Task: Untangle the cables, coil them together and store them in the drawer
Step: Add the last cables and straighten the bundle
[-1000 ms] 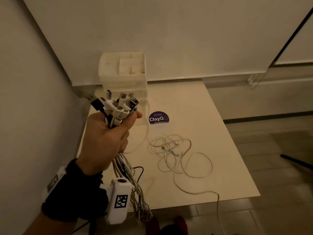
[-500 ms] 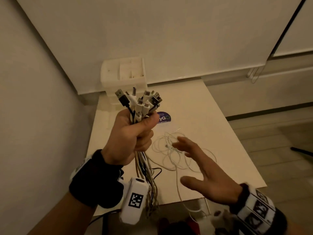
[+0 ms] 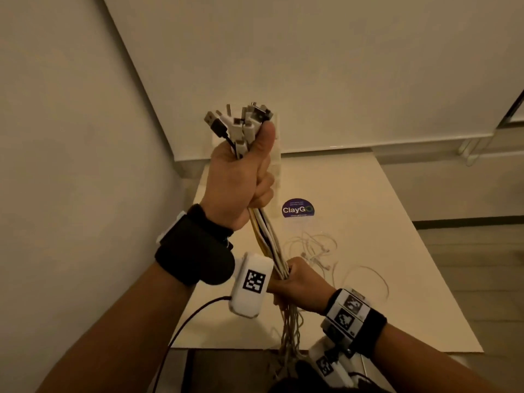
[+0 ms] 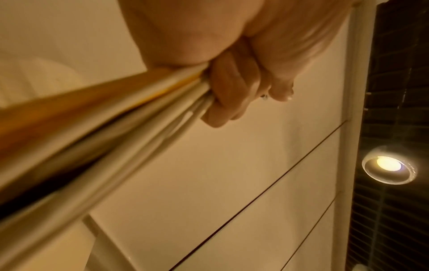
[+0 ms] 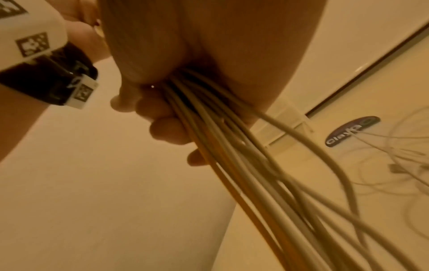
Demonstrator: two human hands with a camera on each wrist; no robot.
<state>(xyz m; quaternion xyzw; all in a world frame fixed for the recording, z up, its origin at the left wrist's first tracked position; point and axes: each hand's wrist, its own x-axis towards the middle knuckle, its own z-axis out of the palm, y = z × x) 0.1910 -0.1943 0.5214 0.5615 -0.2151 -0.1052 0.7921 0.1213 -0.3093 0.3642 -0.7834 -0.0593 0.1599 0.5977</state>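
Observation:
My left hand [image 3: 243,177] is raised in a fist round a bundle of cables [image 3: 266,234], mostly white with one black and one yellow. Their USB plugs [image 3: 241,123] fan out above my thumb. Lower down, my right hand [image 3: 295,282] grips the same bundle, and the strands hang on below it past the table's front edge. In the left wrist view my fingers [image 4: 223,95] curl round the cables [image 4: 116,119]. In the right wrist view the cables [image 5: 232,137] run out of my curled fingers [image 5: 162,119]. A loose tangle of thin white cables [image 3: 317,248] lies on the table.
The cream table [image 3: 397,251] stands in a corner, walls to the left and behind. A white drawer unit [image 3: 276,165] sits at its back, mostly hidden by my left hand. A purple ClayGo sticker [image 3: 297,208] is on the tabletop. Floor lies to the right.
My left hand has lifted the bundle higher. My right hand, open and reaching half a second ago, has come in under the left and closed round the hanging cables.

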